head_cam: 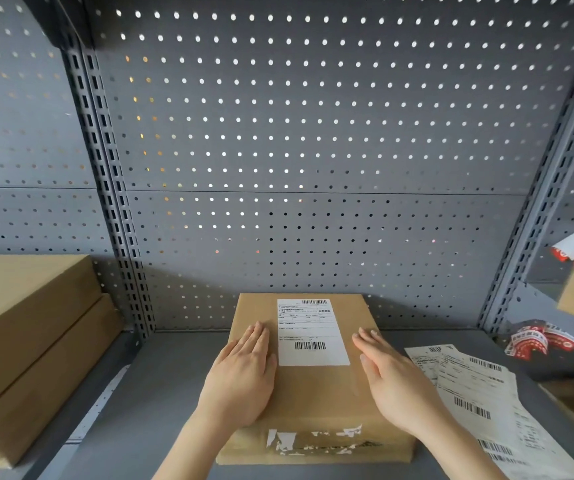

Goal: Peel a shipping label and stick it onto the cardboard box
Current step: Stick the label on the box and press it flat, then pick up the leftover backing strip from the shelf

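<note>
Head view: the cardboard box sat on the grey table, with the shipping label already lying flat on its top face. Your left hand and right hand lay flat and released, grasping nothing, either side of the label. The step left, apparently, was to smooth outward from the centre and press the corners firmly.

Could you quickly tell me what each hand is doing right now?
Left hand: open, flat on the box.
Right hand: open, on the box, holding nothing.
</note>
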{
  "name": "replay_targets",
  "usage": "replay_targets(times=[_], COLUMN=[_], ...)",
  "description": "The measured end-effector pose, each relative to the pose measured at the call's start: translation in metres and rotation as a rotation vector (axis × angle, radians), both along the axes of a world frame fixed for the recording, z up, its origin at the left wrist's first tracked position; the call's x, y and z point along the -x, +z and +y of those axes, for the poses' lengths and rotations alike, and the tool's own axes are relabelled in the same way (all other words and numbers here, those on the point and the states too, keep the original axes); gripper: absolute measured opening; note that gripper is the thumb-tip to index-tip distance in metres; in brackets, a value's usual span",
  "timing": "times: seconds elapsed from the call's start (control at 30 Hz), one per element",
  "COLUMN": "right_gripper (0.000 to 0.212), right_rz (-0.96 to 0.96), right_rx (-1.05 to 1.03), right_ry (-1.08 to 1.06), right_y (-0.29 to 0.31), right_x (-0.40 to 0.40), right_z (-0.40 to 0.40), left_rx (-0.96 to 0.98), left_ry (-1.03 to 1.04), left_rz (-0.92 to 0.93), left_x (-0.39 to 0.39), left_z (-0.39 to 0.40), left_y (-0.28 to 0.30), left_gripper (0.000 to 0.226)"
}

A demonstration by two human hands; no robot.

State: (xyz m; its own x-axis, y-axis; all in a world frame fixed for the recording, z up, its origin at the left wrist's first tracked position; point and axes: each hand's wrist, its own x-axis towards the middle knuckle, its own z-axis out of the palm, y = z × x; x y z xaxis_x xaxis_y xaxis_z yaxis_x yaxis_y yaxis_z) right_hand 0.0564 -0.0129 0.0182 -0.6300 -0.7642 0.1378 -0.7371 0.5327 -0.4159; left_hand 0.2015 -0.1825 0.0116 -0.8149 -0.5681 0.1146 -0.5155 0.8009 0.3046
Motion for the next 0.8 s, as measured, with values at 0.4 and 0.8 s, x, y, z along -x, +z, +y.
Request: replay_targets(times=[0.4,0.8], right_gripper=[0.046,0.046], right_rz=[-0.011,-0.024], right_rx=[0.039,0.119], right_ry=[0.049,-0.109], right_y=[-0.008,0.015], right_x=[0.007,0.035], right_z=[0.001,0.042], left_rx=[-0.017,0.09], left_ry=[-0.001,-0.101], left_rz=[-0.028,0.057], left_x=[-0.001,0.044], left_z=[0.003,0.023], left_y=[0.005,0.033], left_gripper=[0.055,0.054])
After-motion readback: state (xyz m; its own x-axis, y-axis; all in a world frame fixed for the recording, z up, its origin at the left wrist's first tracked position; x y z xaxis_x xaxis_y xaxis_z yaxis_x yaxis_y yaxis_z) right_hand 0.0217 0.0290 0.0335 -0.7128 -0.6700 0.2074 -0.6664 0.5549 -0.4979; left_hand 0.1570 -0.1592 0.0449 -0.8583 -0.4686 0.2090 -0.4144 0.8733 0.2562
